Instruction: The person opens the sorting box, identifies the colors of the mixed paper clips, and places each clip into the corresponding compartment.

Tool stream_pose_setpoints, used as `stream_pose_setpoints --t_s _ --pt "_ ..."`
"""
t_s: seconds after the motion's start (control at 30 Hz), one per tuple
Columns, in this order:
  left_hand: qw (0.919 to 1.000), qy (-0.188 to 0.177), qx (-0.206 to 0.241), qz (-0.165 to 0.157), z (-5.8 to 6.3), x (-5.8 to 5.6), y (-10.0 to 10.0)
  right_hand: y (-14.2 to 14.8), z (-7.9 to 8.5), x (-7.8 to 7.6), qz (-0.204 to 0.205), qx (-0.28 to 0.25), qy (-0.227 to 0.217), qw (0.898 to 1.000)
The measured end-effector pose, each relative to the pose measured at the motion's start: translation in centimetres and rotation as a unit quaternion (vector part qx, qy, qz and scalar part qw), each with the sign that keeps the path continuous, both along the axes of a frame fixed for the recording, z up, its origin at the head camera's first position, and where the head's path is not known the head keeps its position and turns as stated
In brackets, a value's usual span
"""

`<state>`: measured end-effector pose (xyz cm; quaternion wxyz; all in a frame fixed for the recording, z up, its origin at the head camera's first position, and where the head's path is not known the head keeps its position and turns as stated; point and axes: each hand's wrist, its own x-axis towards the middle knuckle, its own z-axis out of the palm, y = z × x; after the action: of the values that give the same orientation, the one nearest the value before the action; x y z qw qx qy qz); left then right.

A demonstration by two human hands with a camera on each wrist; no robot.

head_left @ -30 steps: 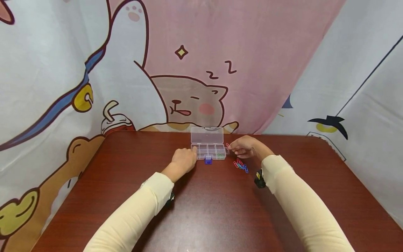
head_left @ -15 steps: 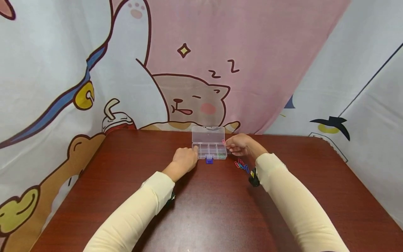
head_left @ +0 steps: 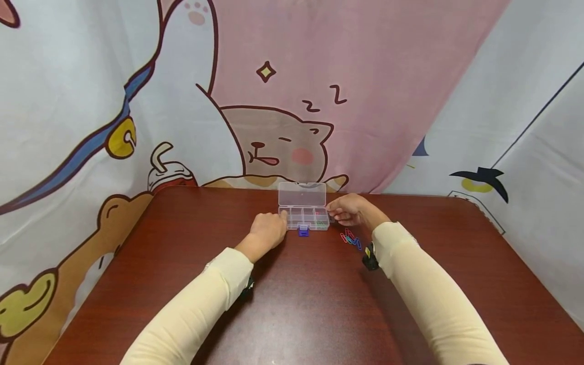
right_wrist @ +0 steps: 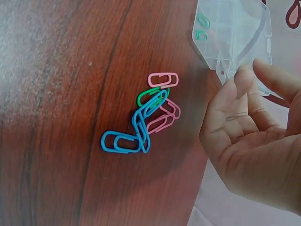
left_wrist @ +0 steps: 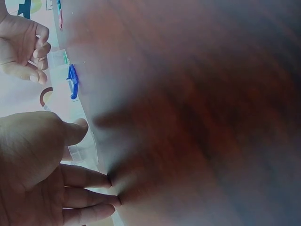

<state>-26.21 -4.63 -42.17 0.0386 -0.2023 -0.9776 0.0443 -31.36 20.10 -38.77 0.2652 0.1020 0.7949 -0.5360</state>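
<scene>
A clear compartment box (head_left: 295, 219) stands with its lid (head_left: 302, 194) raised. My left hand (head_left: 268, 230) grips the box's left end, thumb on one side and fingers beyond it; the left wrist view shows the box corner between them. Beside the right end is my right hand (head_left: 349, 209), thumb and index tip close together but apart, with no clip visible between them. A pink paper clip (head_left: 317, 213) lies in a back right compartment. Green paper clips (right_wrist: 202, 21) lie in the front right one. Loose pink, green and blue paper clips (head_left: 350, 239) lie right of the box.
The brown wooden table (head_left: 301, 304) carries everything. A blue latch (head_left: 303, 232) hangs at the box's front. Behind the table's far edge hangs a printed cloth (head_left: 378, 101). In the right wrist view, a blue paper clip (right_wrist: 107, 141) lies at one end of the loose group.
My right hand has moved left to the box's right end and let go of the pink paper clip, which now lies inside a compartment. My left hand has stayed on the box.
</scene>
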Motion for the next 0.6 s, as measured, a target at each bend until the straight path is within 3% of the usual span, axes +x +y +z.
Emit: stream_pose_setpoints --t_s 0.6 --pt "0.9999 -0.015 0.001 0.0 0.4 0.1 0.0 1.5 -0.2 0.5 -0.009 0.015 -0.016 1.0"
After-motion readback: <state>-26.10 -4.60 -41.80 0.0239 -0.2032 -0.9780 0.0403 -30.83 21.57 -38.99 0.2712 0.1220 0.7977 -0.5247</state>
